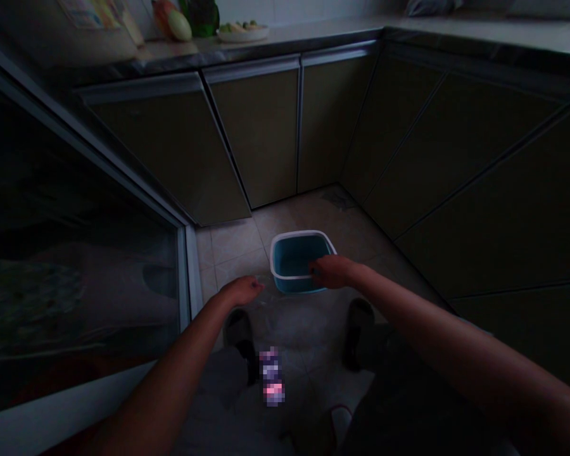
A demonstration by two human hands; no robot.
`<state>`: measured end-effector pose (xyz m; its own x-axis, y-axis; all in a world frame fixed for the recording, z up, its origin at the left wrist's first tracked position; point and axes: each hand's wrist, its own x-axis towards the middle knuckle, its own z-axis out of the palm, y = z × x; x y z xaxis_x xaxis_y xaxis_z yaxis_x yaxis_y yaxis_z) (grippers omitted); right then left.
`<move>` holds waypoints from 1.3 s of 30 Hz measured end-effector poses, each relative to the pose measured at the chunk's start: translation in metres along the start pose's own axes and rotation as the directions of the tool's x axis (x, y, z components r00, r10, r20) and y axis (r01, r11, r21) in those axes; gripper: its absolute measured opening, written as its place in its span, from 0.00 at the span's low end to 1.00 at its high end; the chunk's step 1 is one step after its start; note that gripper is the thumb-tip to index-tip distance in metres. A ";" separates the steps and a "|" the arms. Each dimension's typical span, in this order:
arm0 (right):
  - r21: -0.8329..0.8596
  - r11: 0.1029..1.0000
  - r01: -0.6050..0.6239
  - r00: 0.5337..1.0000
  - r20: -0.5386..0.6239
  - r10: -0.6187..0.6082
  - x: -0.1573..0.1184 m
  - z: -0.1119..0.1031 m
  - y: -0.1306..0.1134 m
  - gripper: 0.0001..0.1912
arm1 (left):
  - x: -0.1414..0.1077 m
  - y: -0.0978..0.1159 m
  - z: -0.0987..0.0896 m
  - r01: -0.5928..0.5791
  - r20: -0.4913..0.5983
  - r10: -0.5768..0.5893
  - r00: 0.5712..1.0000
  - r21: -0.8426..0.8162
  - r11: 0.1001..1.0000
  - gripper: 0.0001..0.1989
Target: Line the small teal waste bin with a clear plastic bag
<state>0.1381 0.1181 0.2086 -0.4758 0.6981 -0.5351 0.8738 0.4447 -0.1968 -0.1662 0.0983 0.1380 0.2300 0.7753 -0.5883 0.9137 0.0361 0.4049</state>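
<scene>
A blue plastic bin (297, 286) with a white rim stands on the tiled floor between my feet and the cabinets. My right hand (331, 271) is closed at the bin's near right rim, fingers reaching over the edge to the inside. To the left of the bin, apart from it, my left hand (244, 290) is closed in a pinch. A faint, see-through wisp shows by its fingertips, too dim to name. The inside of the bin is dark, and I see nothing clearly in it.
Cabinet doors (261, 133) close off the back and right. A glass door frame (187, 272) runs along the left. On the counter (313, 35) are a plate of food (243, 31) and vegetables. Two dark shoes flank the bin; a blurred patch (272, 377) lies below.
</scene>
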 end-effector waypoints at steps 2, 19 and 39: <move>0.002 1.000 -0.003 0.998 -0.058 0.003 -0.006 -0.015 0.004 0.16 | -0.001 0.003 -0.001 0.004 0.023 -0.005 1.000 0.026 1.000 0.21; 0.362 0.929 -0.070 0.701 -0.645 0.304 0.016 -0.069 0.046 0.14 | -0.008 0.016 -0.010 -0.016 0.046 0.015 0.999 0.025 1.000 0.25; 0.356 0.921 -0.160 0.709 -0.607 0.358 0.045 -0.070 0.065 0.36 | -0.009 0.016 -0.006 -0.062 0.064 0.059 0.996 0.044 0.997 0.25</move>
<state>0.1669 0.2173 0.2290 -0.0857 0.9951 0.0492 0.9163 0.0981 -0.3884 -0.1554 0.0955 0.1546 0.3050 0.7338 -0.6071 0.9113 -0.0398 0.4098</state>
